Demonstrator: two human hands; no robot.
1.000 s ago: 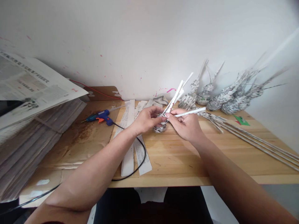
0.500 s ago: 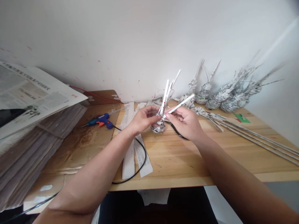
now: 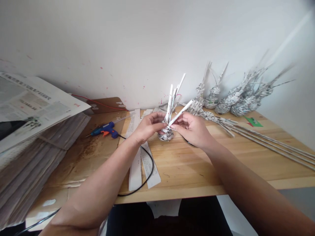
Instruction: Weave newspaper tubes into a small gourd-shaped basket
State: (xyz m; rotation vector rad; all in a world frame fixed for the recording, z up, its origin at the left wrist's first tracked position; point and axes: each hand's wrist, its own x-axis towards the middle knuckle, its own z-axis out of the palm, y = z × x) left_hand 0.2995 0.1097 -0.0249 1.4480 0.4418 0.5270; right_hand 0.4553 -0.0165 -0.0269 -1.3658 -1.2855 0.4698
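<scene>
A small woven shape of rolled newspaper stands on the wooden table, with several white paper tubes sticking up out of it. My left hand grips this woven piece from the left, fingers at the base of the upright tubes. My right hand pinches one loose white paper tube that slants up to the right, its lower end at the weave. Both hands meet over the piece.
A blue glue gun lies on brown cardboard, its black cord looping to the table's front edge. Newspaper strips lie under my left forearm. A newspaper stack sits left. Several woven figures and long paper tubes occupy the back right.
The tubes in the woven piece have swung from leaning right to nearly upright. My right hand has turned its single tube from almost level to slanting up, closer to the others.
</scene>
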